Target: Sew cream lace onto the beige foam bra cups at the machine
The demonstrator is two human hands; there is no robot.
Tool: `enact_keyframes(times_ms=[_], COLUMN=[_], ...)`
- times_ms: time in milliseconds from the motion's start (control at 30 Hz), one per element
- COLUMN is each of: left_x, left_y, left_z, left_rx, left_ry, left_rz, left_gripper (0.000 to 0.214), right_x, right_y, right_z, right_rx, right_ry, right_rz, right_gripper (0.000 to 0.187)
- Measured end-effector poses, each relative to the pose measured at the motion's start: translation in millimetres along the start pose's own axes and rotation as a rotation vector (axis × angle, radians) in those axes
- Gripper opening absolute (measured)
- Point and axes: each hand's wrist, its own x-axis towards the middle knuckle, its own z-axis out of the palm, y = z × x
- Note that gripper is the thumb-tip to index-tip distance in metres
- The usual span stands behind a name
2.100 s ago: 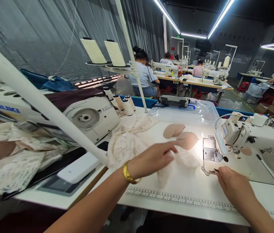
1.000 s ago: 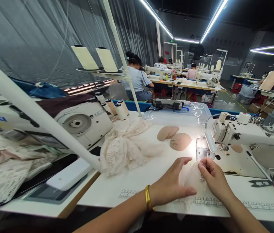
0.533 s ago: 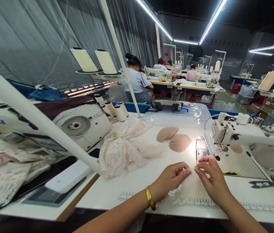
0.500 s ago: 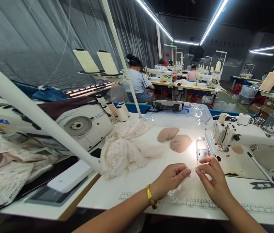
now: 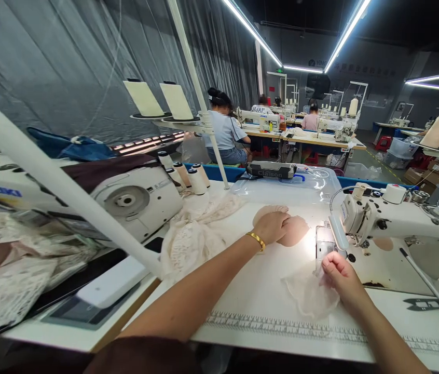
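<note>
Bright tube lights (image 5: 254,34) shine beside a grey curtain (image 5: 75,67).

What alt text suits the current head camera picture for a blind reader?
A person's left hand touches beige oval pieces on a white table, while the right hand holds thin, pale fabric near a sewing machine.

The white counter (image 5: 243,291) extends beneath both hands. Beige pads (image 5: 296,231) lie under the left hand (image 5: 272,227), with cream lace (image 5: 188,249) left of it. Right of the right hand (image 5: 342,275) rest black snips (image 5: 424,303); a printed scale (image 5: 293,327) runs nearer than both hands.
</note>
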Motion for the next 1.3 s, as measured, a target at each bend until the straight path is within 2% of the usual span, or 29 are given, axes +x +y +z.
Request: enact_keyframes(times_ms=[100, 200, 333, 367, 500, 600, 633, 700, 767, 800, 833, 867, 933, 967, 1000, 1033, 1067, 1167, 1200, 1233, 1300], left_x=[6, 4, -25, -37, -89, -111, -114, -112, -105, -101, -98, -95, -91, -90, -90, -89, -89, -87, -87, -86, -84], left_y=[3, 15, 39, 45, 69, 85, 90, 99, 106, 107, 107, 105, 96, 89, 83, 76, 69, 51, 47, 43, 40], left_z=[-0.9, -10.4, -28.0, -30.4, -23.5, -10.7, -8.2, -7.4, -9.9, -10.9, -11.0, -10.1, -5.8, -3.4, -1.7, -1.1, -2.1, -14.0, -19.8, -25.4, -33.1], left_rx=[0.031, 0.034, -0.043, -0.120, -0.649, -0.674, -0.630, -0.568, -0.638, -0.717, -0.803, -0.882, -0.959, -0.936, -0.868, -0.755, -0.603, -0.086, 0.058, 0.175, 0.305], left_ry=[0.001, 0.078, 0.192, 0.166, -0.134, -0.184, -0.153, -0.059, -0.067, -0.140, -0.258, -0.403, -0.680, -0.763, -0.781, -0.719, -0.582, -0.016, 0.119, 0.200, 0.208], left_rz=[-0.010, -0.039, -0.110, -0.125, -0.193, -0.236, -0.203, -0.055, 0.122, 0.171, 0.185, 0.174, 0.102, 0.077, 0.075, 0.088, 0.111, 0.241, 0.291, 0.338, 0.413], left_gripper=[0.022, 0.018, 0.016, 0.012, 0.016, 0.019, 0.017, 0.014, 0.046, 0.061, 0.066, 0.063, 0.042, 0.033, 0.029, 0.028, 0.026, 0.012, 0.012, 0.013, 0.014], right_x=[-1, -2, -4, -4, -8, -15, -19, -28, -39, -43, -48, -51, -55, -56, -55, -54, -52, -42, -36, -31, -18], right_y=[-2, -7, -12, -13, -18, -28, -33, -44, -55, -59, -63, -65, -66, -65, -64, -63, -62, -55, -52, -48, -36], right_z=[1, 1, -1, -2, -4, -2, -1, 2, 3, 2, 1, -2, -9, -11, -13, -14, -13, -2, 1, 4, 3], right_rx=[-0.012, -0.005, 0.060, 0.094, 0.148, -0.006, -0.075, -0.198, -0.279, -0.298, -0.309, -0.317, -0.346, -0.372, -0.402, -0.432, -0.458, -0.492, -0.494, -0.515, -0.648], right_ry=[-0.003, -0.003, -0.003, -0.015, -0.049, -0.049, -0.056, -0.098, -0.173, -0.208, -0.224, -0.217, -0.132, -0.062, 0.015, 0.089, 0.151, 0.237, 0.239, 0.231, 0.171], right_rz=[-0.004, 0.001, 0.003, 0.004, -0.004, -0.053, -0.072, -0.116, -0.177, -0.204, -0.227, -0.245, -0.262, -0.269, -0.283, -0.304, -0.337, -0.501, -0.567, -0.631, -0.728], right_gripper=[0.043, 0.043, 0.041, 0.042, 0.053, 0.041, 0.034, 0.019, 0.012, 0.013, 0.014, 0.015, 0.016, 0.017, 0.017, 0.016, 0.014, 0.007, 0.008, 0.012, 0.021])
